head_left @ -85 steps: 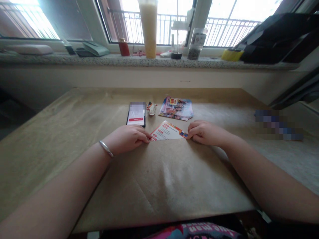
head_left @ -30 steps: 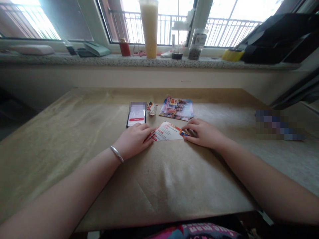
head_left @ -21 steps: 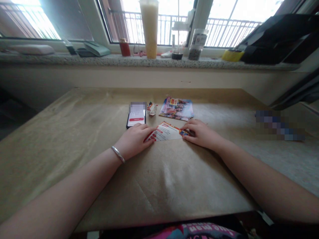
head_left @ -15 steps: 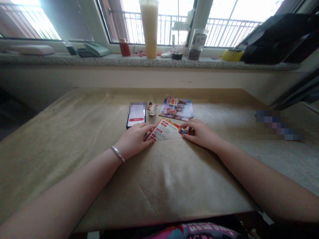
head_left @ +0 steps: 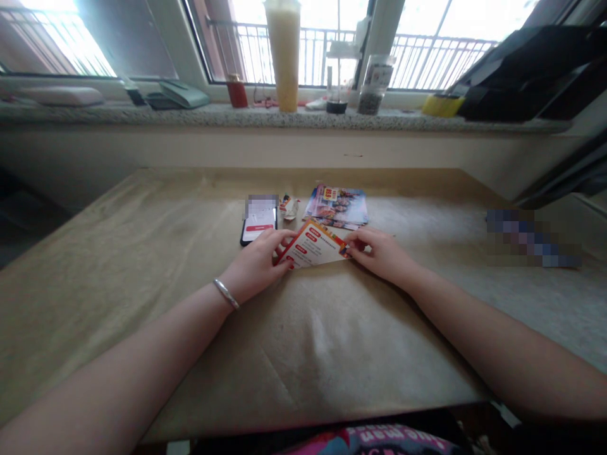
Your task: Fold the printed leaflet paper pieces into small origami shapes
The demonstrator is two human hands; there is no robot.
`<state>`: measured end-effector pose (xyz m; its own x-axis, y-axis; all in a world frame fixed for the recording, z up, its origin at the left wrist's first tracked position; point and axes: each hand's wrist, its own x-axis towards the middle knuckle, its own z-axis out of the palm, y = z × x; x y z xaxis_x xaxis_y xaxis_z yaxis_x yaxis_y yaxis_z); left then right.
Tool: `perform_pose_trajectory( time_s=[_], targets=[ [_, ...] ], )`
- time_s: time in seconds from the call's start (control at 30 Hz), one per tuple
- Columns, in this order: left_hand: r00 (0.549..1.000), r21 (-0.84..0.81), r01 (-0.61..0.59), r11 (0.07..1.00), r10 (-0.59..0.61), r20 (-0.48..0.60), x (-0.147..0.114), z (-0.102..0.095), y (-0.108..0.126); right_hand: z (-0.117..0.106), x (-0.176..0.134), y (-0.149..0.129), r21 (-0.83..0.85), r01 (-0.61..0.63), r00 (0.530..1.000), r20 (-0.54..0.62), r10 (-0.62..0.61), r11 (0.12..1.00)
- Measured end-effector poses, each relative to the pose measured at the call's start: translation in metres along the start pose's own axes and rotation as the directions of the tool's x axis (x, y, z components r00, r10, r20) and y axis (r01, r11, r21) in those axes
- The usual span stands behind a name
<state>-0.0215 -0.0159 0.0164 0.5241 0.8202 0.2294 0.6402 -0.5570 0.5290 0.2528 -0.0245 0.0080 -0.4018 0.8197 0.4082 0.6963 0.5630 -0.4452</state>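
Observation:
Between both hands is a printed leaflet (head_left: 315, 248), white with red labels and an orange and red border. Its near edge runs straight and slanting, and its far corner points toward a stack of leaflets. My left hand (head_left: 263, 256), wearing a silver bracelet (head_left: 226, 294) at the wrist, pinches the leaflet's left side between thumb and fingers. At the right corner, my right hand (head_left: 374, 251) grips it with thumb and curled fingers. The stack of colourful leaflets (head_left: 339, 207) lies just beyond. A phone (head_left: 258, 227) with a lit screen lies beside my left fingers.
A crumpled scrap of paper (head_left: 289, 207) lies between phone and stack. On the tan-covered table (head_left: 303, 354), a blurred-out flat item (head_left: 528, 239) lies far right. The stone windowsill (head_left: 227, 117) holds a tall yellow cup (head_left: 284, 60), a red container (head_left: 236, 91) and other items.
The leaflet has shifted slightly away from me and looks a little lifted. My left fingers have moved slightly along its left edge; my right fingers now cover less of its corner.

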Motion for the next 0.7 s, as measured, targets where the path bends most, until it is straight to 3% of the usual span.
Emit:
perform_pose_trajectory(
  time_s=[0.2,0.4,0.7],
  targets=[
    [0.995,0.034,-0.061,0.998,0.063,-0.074,0.0,-0.004,0.005,0.001,-0.001,0.0,0.044,-0.015,1.0,0.009,0.014,0.999],
    [0.968,-0.008,-0.155,0.988,0.15,-0.199,0.0,-0.008,0.008,0.0,-0.002,-0.002,0.051,0.058,0.998,0.009,-0.059,0.997],
    [0.96,-0.009,-0.277,0.961,0.277,0.032,0.001,-0.008,0.012,-0.004,-0.003,0.004,0.019,0.184,0.98,0.076,-0.185,0.983]
  ],
)
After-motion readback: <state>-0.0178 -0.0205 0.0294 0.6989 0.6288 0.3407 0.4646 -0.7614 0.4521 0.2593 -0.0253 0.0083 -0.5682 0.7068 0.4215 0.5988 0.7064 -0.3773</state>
